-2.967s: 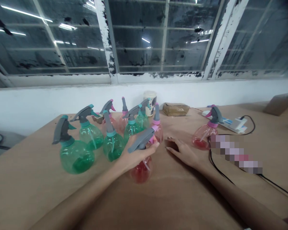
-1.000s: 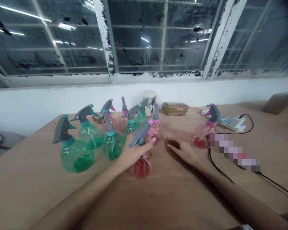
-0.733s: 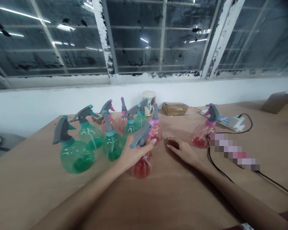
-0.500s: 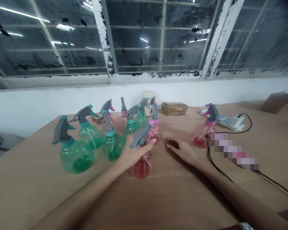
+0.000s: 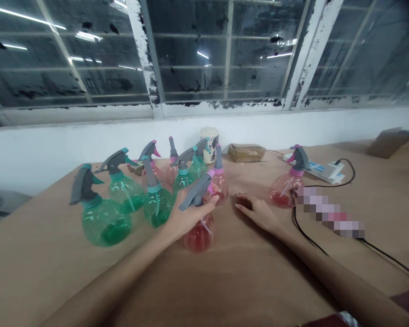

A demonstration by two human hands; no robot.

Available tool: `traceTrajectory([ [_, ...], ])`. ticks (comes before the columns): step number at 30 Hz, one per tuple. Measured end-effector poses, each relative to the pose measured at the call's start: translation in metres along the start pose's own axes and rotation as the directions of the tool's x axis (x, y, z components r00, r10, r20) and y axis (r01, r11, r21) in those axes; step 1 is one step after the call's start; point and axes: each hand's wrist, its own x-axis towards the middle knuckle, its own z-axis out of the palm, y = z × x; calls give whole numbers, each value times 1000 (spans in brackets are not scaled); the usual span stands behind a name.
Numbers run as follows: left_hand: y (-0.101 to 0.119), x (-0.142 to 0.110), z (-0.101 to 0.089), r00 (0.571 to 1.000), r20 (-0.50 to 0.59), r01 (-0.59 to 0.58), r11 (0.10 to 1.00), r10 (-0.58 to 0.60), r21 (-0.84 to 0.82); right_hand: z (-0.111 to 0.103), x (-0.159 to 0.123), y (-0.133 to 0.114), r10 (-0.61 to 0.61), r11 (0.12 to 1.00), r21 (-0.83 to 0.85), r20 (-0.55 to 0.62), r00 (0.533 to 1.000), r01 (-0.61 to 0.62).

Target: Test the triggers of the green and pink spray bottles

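Observation:
My left hand (image 5: 187, 211) is wrapped around the neck of a pink spray bottle (image 5: 199, 236) that has a grey head with a pink nozzle and trigger. Some red liquid is in the bottle, which stands on the wooden table. To the right of it, my right hand (image 5: 259, 212) rests on the tabletop, loosely curved, thumb and fingers apart, with nothing visible in it. Left of my left hand are green spray bottles (image 5: 106, 225), (image 5: 157, 206) with teal collars. Just behind the held bottle stands another pink spray bottle (image 5: 221, 185).
More spray bottles (image 5: 126, 193) cluster at the left and back. A lone pink spray bottle (image 5: 283, 188) stands at right, near a power strip (image 5: 322, 170), black cables and a pixelated object (image 5: 330, 213). By the wall are a patterned cup (image 5: 209, 145) and a brown box (image 5: 246, 153).
The camera view has shifted slightly, so the whole scene sits a little further left. Both hands and the bottles keep their places on the table.

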Motion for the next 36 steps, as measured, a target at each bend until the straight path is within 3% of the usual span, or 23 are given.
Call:
traceTrajectory([
  [5,-3,-2,-2,997,-27,-67,998,67,15,-1,-1,-3,-1,1000,6,0,1000,1],
  [8,-6,-3,-1,997,-53,-51,999,52,7,-1,-1,-4,6,1000,6,-9,1000,-6],
  [14,-5,-1,-3,1000,-4,-9,1000,9,1,-2,-2,-6,3,1000,20,4,1000,-3],
  [23,-21,-6,-1,999,-7,-42,996,42,-78,-8,0,-12,57,992,116,-54,997,-51],
  [28,-5,7,28,995,-67,-79,997,80,20,-30,-9,-30,141,960,263,-144,980,-99],
  [31,5,19,57,996,-19,-90,992,92,86,-51,-28,-36,173,960,258,-230,958,-111],
  [34,9,34,87,985,69,-162,979,155,120,-73,-47,-26,233,960,231,-357,904,-156],
  [36,8,47,107,979,98,-189,975,178,117,-89,-53,-11,266,958,229,-470,842,-174],
])
